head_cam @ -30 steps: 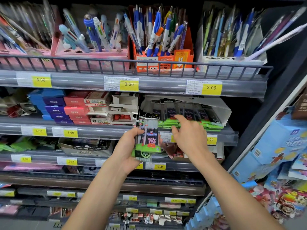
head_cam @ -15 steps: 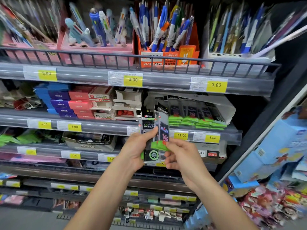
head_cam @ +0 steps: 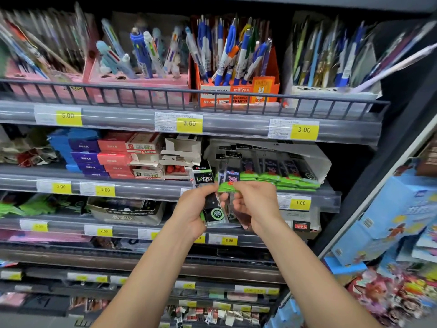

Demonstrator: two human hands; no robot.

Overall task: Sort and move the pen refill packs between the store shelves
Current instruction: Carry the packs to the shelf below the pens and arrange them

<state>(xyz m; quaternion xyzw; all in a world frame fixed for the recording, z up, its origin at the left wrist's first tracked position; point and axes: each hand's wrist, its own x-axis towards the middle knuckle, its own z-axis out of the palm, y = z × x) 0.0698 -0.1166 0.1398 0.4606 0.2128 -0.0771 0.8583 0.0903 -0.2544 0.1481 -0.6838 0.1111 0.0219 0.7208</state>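
Several refill packs (head_cam: pixel 216 204) fanned between both hands, just below the second shelf's front edge.

Left hand (head_cam: pixel 191 209): fingers curled round the black-and-green bundle, thumb across its face. Right hand (head_cam: pixel 256 204): fingers pinched on the green header of a cartoon-printed pack (head_cam: pixel 230 179), angled up toward the matching row in the torn white display box (head_cam: pixel 316 162). Likely faults: slippery film sleeves sliding apart in a loose fan and dropping to the lower shelves; header card creased by the pinch; black "iooffice" pack (head_cam: pixel 203 178) carried along and misfiled among the green ones; packs already in the box knocked out of row if pushed in hard. Exact pack count not readable through overlap and blur.
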